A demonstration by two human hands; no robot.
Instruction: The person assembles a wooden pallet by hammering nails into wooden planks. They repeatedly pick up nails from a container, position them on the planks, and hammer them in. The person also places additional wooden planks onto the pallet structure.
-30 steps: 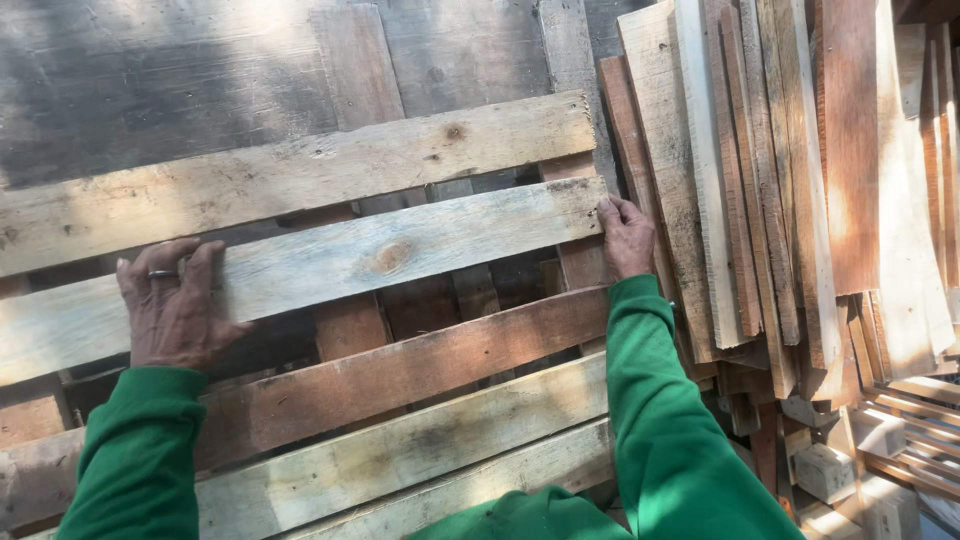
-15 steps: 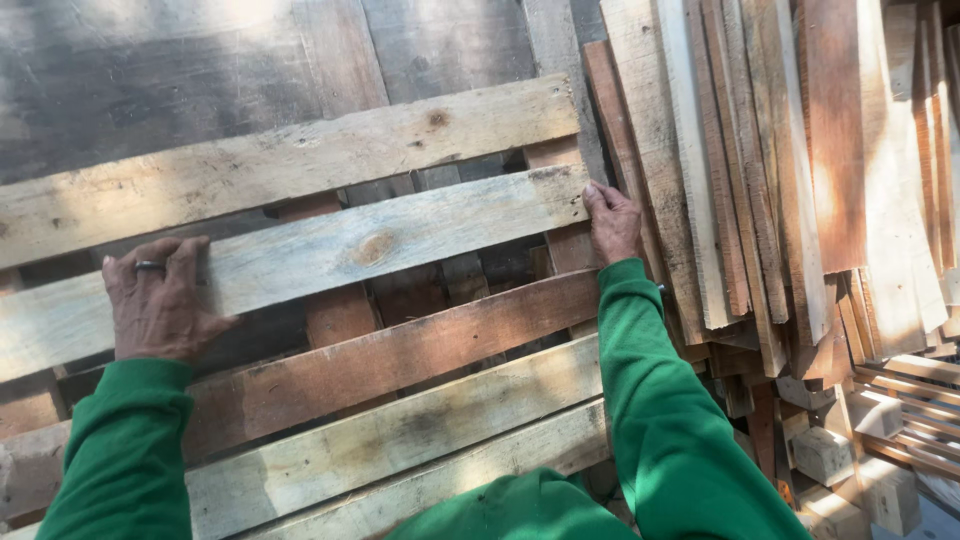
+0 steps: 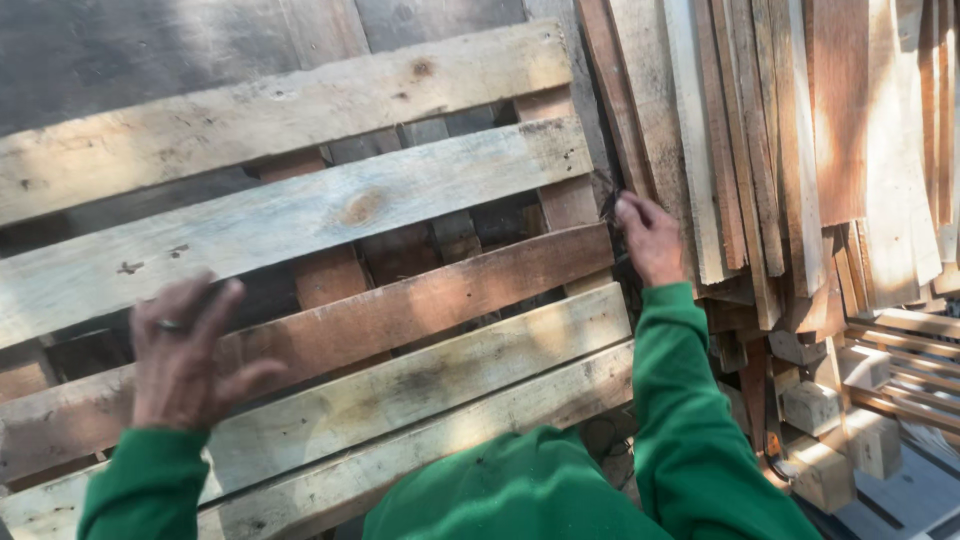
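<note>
Sunlit, weathered timber fills the whole view: a slatted wooden pallet [image 3: 330, 300] lies tilted across it, with a flat grey board [image 3: 130, 50] beyond its far edge. The left hand [image 3: 185, 355] hovers over or lightly rests on the reddish slat [image 3: 400, 310], fingers spread and loose, holding nothing; a ring shows on one finger. The pale slat with a knot [image 3: 300, 225] runs just beyond its fingertips. The right hand [image 3: 648, 238] is at the pallet's right edge, where the reddish slat ends, fingertips pressed into the narrow gap between the pallet and a stack of loose planks [image 3: 780, 140]. Whether it pinches anything there I cannot tell; the fingers are curled but the tips are partly hidden in shadow.

With the hands set wide apart, one near each end of the slats, the person seems to steady the pallet by its width. Green sleeves [image 3: 690, 400] reach in from below.

Room is tight to the right of the right hand: the planks crowd the pallet's edge almost touching. Below that hand lie small wood blocks [image 3: 815, 410] and more slats. Dark gaps between the slats offer finger holds beside the left hand, and beyond it the grey board leaves open space.
</note>
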